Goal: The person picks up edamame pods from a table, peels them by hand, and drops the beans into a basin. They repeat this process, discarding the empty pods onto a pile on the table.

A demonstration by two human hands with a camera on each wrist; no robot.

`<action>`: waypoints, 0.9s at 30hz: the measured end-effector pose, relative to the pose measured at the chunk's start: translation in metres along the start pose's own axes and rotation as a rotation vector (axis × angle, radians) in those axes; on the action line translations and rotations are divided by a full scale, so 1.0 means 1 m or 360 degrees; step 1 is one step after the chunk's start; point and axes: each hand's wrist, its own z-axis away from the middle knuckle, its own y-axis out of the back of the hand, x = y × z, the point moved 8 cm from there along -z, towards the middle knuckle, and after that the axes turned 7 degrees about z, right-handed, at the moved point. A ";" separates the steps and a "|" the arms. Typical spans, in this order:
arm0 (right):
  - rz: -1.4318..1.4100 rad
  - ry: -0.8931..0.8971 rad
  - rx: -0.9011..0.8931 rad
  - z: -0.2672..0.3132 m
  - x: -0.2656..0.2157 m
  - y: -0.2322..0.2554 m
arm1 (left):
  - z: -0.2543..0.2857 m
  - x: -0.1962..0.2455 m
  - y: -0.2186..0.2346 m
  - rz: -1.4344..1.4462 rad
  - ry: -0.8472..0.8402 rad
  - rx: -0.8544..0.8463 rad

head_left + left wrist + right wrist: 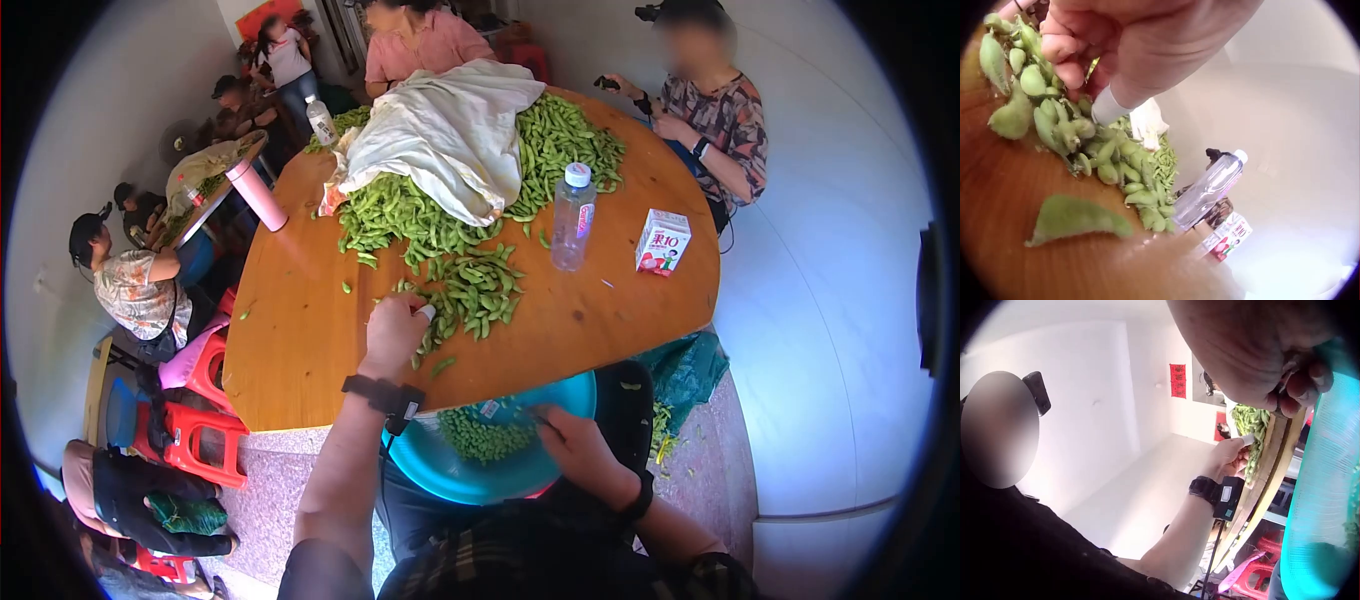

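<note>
My left hand (393,332) reaches into a loose heap of green soybean pods (478,290) near the table's front edge. Its thumb wears a white covering (1109,106), and the curled fingers pinch a pod, of which a bright green sliver (1092,69) shows. One separate pod (1079,219) lies below that hand in the left wrist view. Over the right side of a turquoise basket (575,402) is my right hand (585,455), its fingers bent; I cannot tell whether it holds anything. Shelled green beans (485,437) lie in the basket, below the table edge.
A pale cloth (440,130) covers much of the large pod pile. A clear bottle (572,225), a juice carton (663,243) and a pink tumbler (257,197) stand on the wooden table (290,330). People sit around it and at another table. Red stools (205,440) stand at left.
</note>
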 end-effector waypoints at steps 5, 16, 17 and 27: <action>0.0014 -0.0006 -0.0052 -0.016 -0.004 -0.006 | 0.037 0.024 0.014 0.0648 -0.0046 -0.0021; -0.0845 -0.0598 -0.0386 -0.018 -0.015 -0.020 | 0.159 0.048 -0.050 0.1365 0.0059 -0.0616; -0.0793 -0.0597 -0.0408 -0.016 -0.013 -0.022 | 0.162 0.048 -0.054 0.1371 0.0057 -0.0626; -0.0420 -0.0254 -0.0101 -0.002 -0.006 -0.025 | 0.181 0.064 -0.053 0.0944 -0.0370 -0.0182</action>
